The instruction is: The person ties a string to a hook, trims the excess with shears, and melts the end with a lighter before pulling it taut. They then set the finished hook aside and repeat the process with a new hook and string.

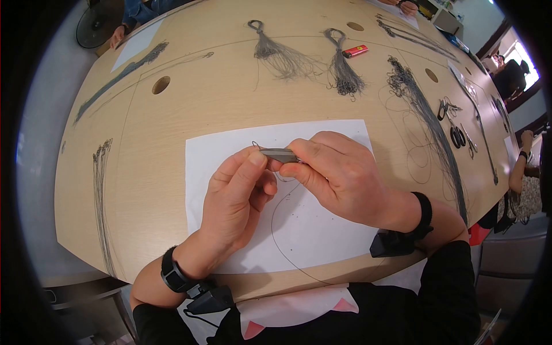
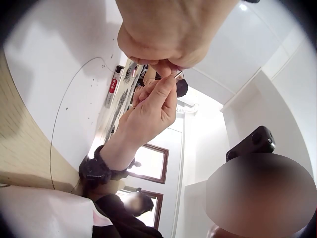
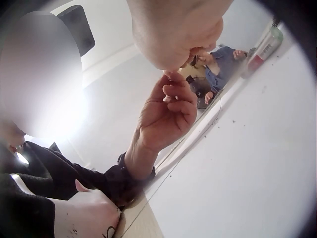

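Note:
Both hands meet above a white sheet of paper (image 1: 241, 253). Between them is a small dark grey tapered piece (image 1: 279, 154) whose exact kind I cannot tell. My left hand (image 1: 236, 190) pinches its left end between thumb and forefinger, the other fingers curled below. A small thin hook-like loop (image 1: 255, 144) sticks up beside those fingertips. From the other side, my right hand (image 1: 342, 175) grips the right end with thumb and curled forefinger. A thin dark line (image 1: 273, 221) curves from under the hands across the paper. In the wrist views the fingers mostly hide the piece.
Bundles of hooked line lie to the left (image 1: 102, 201) and right (image 1: 428, 118). Two looped bundles (image 1: 267, 46) (image 1: 345, 72) lie ahead, by a red lighter (image 1: 355, 51). Scissors (image 1: 457, 137) lie at right. Other people's hands (image 1: 118, 35) rest at the table's far side.

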